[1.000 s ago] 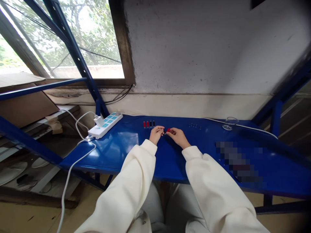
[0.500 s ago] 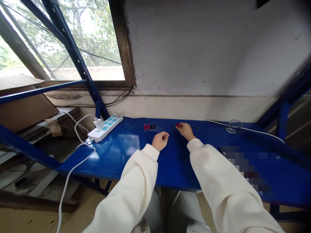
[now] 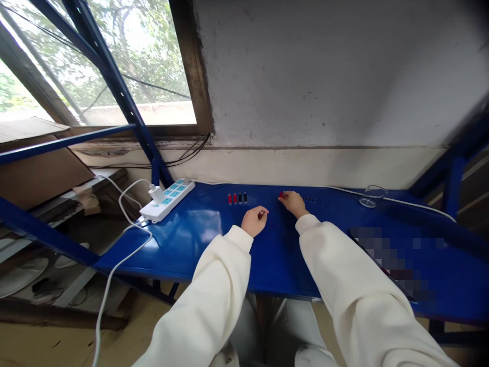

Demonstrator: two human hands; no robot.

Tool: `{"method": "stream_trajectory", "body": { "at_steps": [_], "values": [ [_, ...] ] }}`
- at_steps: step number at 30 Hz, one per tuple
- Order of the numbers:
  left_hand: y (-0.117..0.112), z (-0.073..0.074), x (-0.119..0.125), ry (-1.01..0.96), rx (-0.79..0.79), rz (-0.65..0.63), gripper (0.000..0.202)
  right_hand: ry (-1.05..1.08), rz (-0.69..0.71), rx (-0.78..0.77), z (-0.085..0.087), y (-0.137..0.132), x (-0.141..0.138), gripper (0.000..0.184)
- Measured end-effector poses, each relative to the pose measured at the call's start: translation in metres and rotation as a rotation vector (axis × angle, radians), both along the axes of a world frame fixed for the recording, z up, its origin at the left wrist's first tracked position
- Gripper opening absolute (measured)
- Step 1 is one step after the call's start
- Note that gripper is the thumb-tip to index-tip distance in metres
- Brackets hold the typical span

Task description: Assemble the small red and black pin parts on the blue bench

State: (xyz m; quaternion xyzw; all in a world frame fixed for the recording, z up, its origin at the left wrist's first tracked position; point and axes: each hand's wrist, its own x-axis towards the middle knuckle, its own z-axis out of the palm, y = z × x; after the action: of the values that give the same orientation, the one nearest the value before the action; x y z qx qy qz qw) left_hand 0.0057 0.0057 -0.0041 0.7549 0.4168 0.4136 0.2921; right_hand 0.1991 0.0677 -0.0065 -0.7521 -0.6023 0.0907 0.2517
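Note:
My right hand (image 3: 293, 204) is closed, its fingertips pinching a small red piece (image 3: 281, 194) at the blue tabletop. My left hand (image 3: 254, 221) hovers nearer to me with its fingers curled together; whether something tiny is in them I cannot make out. To the left of both hands, two small red cylinders (image 3: 229, 199) and two black cylinders (image 3: 240, 198) stand in a short row, each with a pale lower end. Several tiny dark or metallic parts (image 3: 310, 199) lie just right of my right hand.
A white power strip (image 3: 168, 201) with a plugged-in charger and cable lies at the table's left. A clear glass cup (image 3: 369, 200) is at the back right, by a white cable (image 3: 416, 206). A pixelated dark object (image 3: 389, 267) lies right of my right forearm. Blue rack posts (image 3: 454, 188) flank the table.
The camera view has shifted slightly. Both hands keep nearly the same places and grips, with the red piece still at my right fingertips.

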Motion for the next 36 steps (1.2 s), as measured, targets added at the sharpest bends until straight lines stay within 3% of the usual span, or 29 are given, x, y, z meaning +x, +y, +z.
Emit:
{"method": "stream_trajectory", "body": {
  "at_steps": [11,19,27,32,36],
  "values": [
    [0.001,-0.001,-0.001,-0.008,0.001,0.003,0.017,0.099,0.06,-0.024,0.001,0.007,0.011,0.011],
    [0.005,-0.001,-0.005,0.007,-0.023,0.212,0.013,0.122,0.049,-0.005,0.001,0.007,0.012,0.007],
    [0.006,0.009,-0.018,-0.136,-0.001,0.466,0.048,0.144,0.06,-0.031,0.005,0.005,0.012,0.014],
    [0.008,0.009,-0.021,-0.05,0.049,0.488,0.056,0.094,0.036,-0.097,0.013,-0.003,0.011,0.026],
    [0.012,0.007,-0.016,0.045,0.06,0.471,0.058,0.001,-0.063,-0.072,0.025,-0.024,-0.003,0.028]
  ]
}}
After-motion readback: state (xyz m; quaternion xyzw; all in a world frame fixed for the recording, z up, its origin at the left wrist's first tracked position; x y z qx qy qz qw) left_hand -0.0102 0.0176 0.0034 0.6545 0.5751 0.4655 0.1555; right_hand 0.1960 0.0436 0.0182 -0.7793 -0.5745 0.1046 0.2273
